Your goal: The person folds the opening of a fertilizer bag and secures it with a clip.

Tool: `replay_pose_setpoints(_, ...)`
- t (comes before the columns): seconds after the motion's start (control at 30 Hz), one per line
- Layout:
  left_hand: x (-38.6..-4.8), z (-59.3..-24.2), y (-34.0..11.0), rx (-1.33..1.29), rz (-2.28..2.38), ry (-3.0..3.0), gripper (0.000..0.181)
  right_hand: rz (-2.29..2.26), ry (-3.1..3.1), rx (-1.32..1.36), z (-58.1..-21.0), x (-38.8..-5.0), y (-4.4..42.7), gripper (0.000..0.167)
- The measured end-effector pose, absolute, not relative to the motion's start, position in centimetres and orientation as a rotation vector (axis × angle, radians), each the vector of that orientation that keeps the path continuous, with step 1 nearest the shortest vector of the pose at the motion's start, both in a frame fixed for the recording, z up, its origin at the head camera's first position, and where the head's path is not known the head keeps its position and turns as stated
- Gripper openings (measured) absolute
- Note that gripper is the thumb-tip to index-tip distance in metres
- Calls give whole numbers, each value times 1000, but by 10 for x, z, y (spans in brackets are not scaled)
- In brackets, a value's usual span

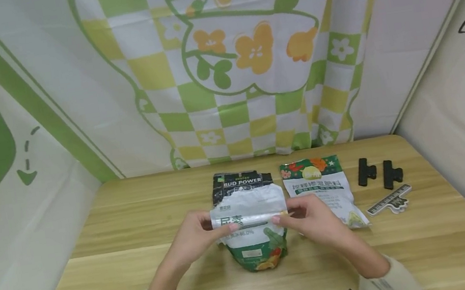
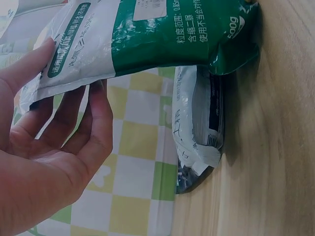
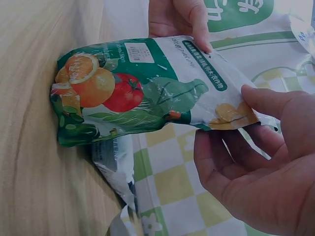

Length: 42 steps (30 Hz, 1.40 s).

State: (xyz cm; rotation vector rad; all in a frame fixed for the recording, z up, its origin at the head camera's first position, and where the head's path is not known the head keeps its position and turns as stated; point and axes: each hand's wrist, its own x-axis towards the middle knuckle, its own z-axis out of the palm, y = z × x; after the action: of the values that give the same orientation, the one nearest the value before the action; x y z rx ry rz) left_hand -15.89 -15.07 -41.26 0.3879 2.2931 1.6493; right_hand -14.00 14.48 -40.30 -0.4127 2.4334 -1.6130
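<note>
A white and green bag (image 1: 250, 236) with fruit and vegetable pictures stands near the table's middle, its upper part held between both hands. The left hand (image 1: 194, 237) pinches its left edge, thumb in front and fingers behind; the left wrist view shows that hand (image 2: 59, 132) on the white part of the bag (image 2: 162, 34). On the right edge, the right hand (image 1: 316, 217) pinches in the same way. In the right wrist view the right thumb lies on the front of the bag (image 3: 133, 93), with the fingers of the right hand (image 3: 261, 152) behind it.
Behind the held bag lies a black "BUD POWER" bag (image 1: 242, 179). To the right is another white and green bag (image 1: 319, 187). Farther right on the wooden table (image 1: 135, 213) are two black clips (image 1: 365, 172) and a clip with a piano-key pattern (image 1: 389, 200).
</note>
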Motion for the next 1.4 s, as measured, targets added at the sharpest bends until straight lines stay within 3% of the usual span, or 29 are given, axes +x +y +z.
replay_pose_setpoints(0.27, -157, -413, -149, 397, 1641, 2288, 28, -1626, 2421, -380, -404, -137, 148, 24)
replay_pose_setpoints(0.6, -160, -411, -150, 378, 1633, 2271, 29, -1702, 2370, -197, -403, -137, 143, 37)
replay_pose_setpoints(0.9, -159, -410, -149, 333, 1637, 2263, 31, -1761, 2311, -56, -402, -139, 138, 32)
replay_pose_setpoints(1.07, -157, -411, -149, 313, 1650, 2217, 31, -1762, 2258, -45, -405, -141, 139, 29)
replay_pose_setpoints(1.4, -155, -410, -147, 240, 1642, 2233, 34, -1706, 2352, -134, -405, -137, 141, 44)
